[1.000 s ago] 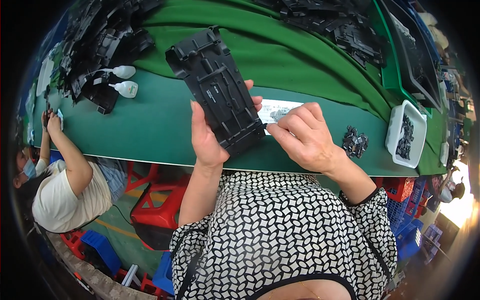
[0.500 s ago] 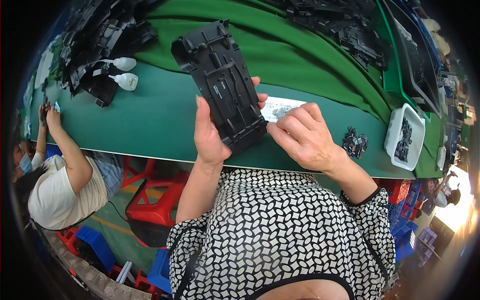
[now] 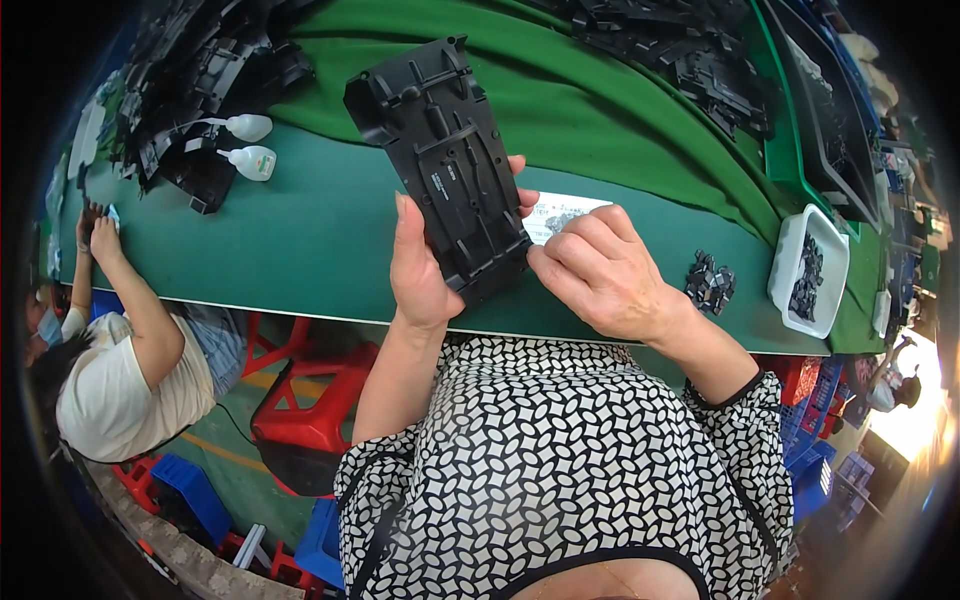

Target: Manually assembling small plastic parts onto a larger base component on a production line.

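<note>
My left hand [image 3: 420,265] is wrapped round a long black plastic housing [image 3: 450,165], thumb on its near left edge and fingertips showing at its right side. The part is held tilted above the table, its ribbed face towards me. At its lower right corner my right hand [image 3: 605,275] is closed in a pinch, fingertips against the edge. Whatever sits between those fingertips is hidden. Behind the right hand lies a white paper label [image 3: 545,212] with a few small pieces on it. A small pile of black clips [image 3: 710,283] rests to the right of that hand.
A white tray [image 3: 835,270] of small black parts stands at the right, beside a green-edged bin [image 3: 790,150]. Black plastic parts [image 3: 200,80] heap up far left, near two white squeeze bottles [image 3: 252,163]. More parts [image 3: 690,60] lie on green cloth. Another person [image 3: 130,370] works at left.
The housing has turned slightly in my left hand. My right hand has shifted a little left, its fingertips still at the housing's corner.
</note>
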Demonstrator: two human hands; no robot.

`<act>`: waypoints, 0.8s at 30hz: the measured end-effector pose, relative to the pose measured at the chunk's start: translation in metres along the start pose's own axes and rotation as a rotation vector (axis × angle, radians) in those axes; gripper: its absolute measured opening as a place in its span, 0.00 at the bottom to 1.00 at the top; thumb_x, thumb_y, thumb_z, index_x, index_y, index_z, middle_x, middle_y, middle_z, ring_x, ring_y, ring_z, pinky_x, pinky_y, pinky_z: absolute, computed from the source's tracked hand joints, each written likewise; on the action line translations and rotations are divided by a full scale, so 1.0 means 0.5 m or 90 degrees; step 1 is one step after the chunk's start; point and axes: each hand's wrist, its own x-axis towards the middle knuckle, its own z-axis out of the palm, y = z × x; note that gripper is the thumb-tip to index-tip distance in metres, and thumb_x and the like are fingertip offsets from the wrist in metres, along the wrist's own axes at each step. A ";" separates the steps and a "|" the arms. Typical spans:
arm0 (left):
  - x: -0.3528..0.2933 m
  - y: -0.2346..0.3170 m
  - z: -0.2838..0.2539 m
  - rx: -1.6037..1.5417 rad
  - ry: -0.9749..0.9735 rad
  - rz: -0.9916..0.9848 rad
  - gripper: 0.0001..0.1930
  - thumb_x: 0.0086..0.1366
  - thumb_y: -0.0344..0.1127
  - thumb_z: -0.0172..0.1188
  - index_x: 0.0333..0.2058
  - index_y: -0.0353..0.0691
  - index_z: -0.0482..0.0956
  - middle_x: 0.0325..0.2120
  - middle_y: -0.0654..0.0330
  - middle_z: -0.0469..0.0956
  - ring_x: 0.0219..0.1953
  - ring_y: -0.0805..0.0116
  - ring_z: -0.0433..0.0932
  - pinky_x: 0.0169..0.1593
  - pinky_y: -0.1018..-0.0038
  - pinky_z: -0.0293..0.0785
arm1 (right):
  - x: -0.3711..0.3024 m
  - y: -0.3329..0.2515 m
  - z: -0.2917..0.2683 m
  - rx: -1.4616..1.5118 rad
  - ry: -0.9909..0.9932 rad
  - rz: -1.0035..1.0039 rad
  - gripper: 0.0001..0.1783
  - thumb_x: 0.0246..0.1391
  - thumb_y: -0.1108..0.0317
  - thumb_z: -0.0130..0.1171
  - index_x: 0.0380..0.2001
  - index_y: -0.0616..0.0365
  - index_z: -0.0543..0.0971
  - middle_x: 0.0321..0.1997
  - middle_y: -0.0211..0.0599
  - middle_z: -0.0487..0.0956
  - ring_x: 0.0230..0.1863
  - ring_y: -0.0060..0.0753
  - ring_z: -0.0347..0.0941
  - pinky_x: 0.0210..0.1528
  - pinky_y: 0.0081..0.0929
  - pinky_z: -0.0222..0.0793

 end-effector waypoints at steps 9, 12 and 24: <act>-0.008 -0.010 0.002 0.066 0.005 0.087 0.44 0.63 0.69 0.36 0.63 0.35 0.52 0.57 0.42 0.63 0.51 0.51 0.73 0.51 0.61 0.73 | -0.019 -0.007 0.007 0.009 0.067 0.057 0.13 0.34 0.69 0.56 0.30 0.58 0.76 0.26 0.29 0.66 0.29 0.28 0.66 0.33 0.27 0.60; -0.007 -0.011 0.007 0.073 -0.006 0.121 0.41 0.65 0.68 0.31 0.62 0.38 0.54 0.56 0.43 0.65 0.47 0.50 0.74 0.53 0.50 0.68 | -0.025 -0.012 0.013 0.023 0.104 0.080 0.14 0.35 0.70 0.58 0.31 0.58 0.77 0.28 0.29 0.69 0.30 0.28 0.67 0.34 0.28 0.60; -0.022 -0.026 0.012 0.121 -0.043 0.212 0.44 0.61 0.72 0.33 0.62 0.38 0.54 0.55 0.42 0.65 0.48 0.46 0.74 0.53 0.48 0.67 | -0.039 -0.061 -0.008 0.842 0.026 0.733 0.12 0.58 0.63 0.56 0.31 0.63 0.79 0.21 0.22 0.73 0.25 0.11 0.64 0.25 0.15 0.59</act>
